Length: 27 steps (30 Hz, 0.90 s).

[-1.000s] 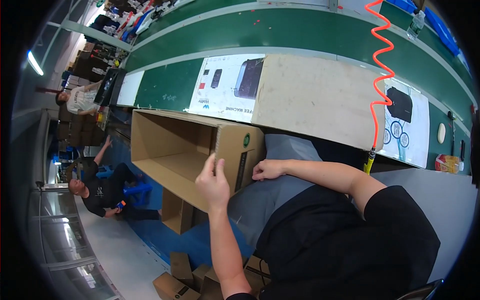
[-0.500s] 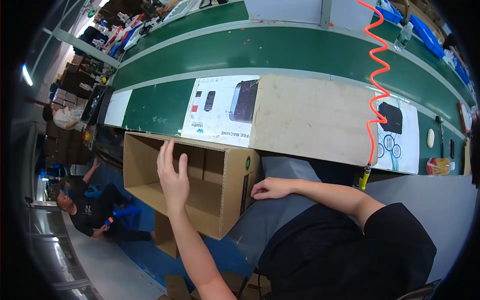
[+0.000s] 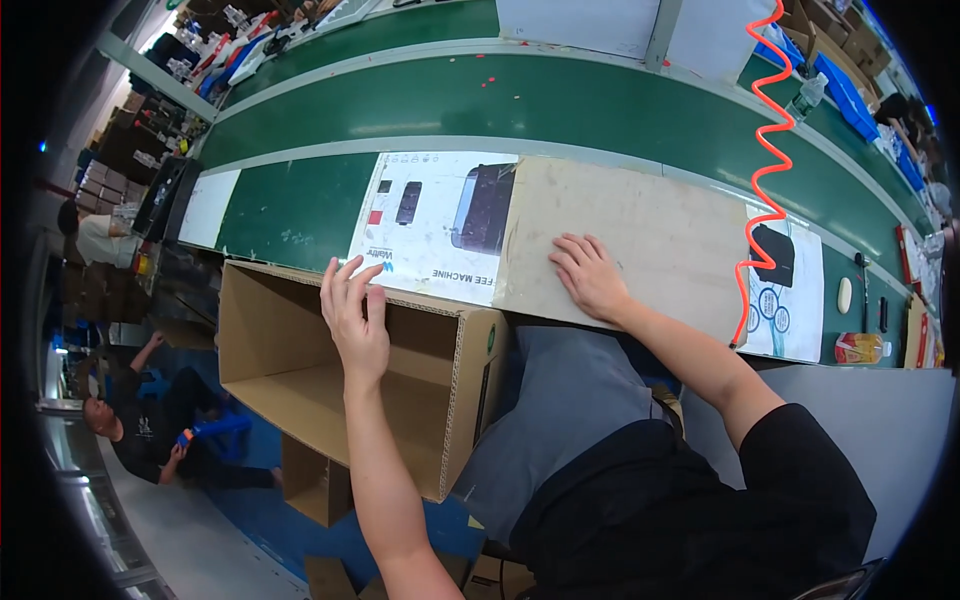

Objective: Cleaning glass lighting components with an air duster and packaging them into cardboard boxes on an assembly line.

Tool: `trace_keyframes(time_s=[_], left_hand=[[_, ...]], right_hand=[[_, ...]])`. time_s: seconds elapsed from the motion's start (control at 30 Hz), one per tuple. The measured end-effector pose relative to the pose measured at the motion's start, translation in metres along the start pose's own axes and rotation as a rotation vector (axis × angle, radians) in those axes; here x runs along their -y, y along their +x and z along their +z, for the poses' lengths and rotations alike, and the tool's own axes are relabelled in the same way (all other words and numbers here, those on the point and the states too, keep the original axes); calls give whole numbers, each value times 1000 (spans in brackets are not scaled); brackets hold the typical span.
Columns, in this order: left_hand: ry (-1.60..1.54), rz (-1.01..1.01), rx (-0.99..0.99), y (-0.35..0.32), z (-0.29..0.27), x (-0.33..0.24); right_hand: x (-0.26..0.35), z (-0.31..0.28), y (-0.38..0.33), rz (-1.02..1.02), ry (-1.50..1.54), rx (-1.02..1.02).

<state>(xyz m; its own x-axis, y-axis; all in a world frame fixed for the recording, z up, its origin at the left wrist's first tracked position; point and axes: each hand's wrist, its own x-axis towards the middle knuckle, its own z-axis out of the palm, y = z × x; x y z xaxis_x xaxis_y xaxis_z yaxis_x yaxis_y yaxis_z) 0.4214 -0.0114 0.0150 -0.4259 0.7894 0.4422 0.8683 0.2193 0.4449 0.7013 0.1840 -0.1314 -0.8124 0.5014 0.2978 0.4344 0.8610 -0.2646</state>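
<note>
An empty brown cardboard box [image 3: 465, 400] stands tilted at the bench's near edge, its open side facing me. My left hand [image 3: 358, 325] is in front of that opening, fingers apart at the upper rim; whether they touch it I cannot tell. My right hand [image 3: 592, 278] lies palm down, fingers spread, on a plain beige cardboard sheet [image 3: 690, 240] on the bench. Left of this sheet lies a white printed cardboard panel [image 3: 425, 225] with a picture of a dark appliance.
A coiled orange air hose [image 3: 768, 170] hangs at the right. Behind the sheets runs a green conveyor belt [image 3: 400, 100]. Farther right lie a drink bottle [image 3: 860, 348] and a white oval thing [image 3: 844, 295]. A person in black [image 3: 150, 430] sits low at the left; another small carton [image 3: 310, 485] stands below the box.
My right hand has left the box's right side and moved up and right onto the beige sheet. The fingers of my left hand have spread. The hose's yellow nozzle no longer shows.
</note>
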Motion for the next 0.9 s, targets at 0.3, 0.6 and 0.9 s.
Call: trace_keyframes(time_s=[0.3, 0.6, 0.9], left_hand=[[6, -5, 6, -2, 1, -11], [-24, -41, 6, -1, 7, -18], [-5, -73, 85, 10, -1, -18]], right_hand=[[2, 1, 2, -1, -28, -4], [0, 2, 1, -15, -28, 16], [-3, 1, 10, 3, -19, 72]])
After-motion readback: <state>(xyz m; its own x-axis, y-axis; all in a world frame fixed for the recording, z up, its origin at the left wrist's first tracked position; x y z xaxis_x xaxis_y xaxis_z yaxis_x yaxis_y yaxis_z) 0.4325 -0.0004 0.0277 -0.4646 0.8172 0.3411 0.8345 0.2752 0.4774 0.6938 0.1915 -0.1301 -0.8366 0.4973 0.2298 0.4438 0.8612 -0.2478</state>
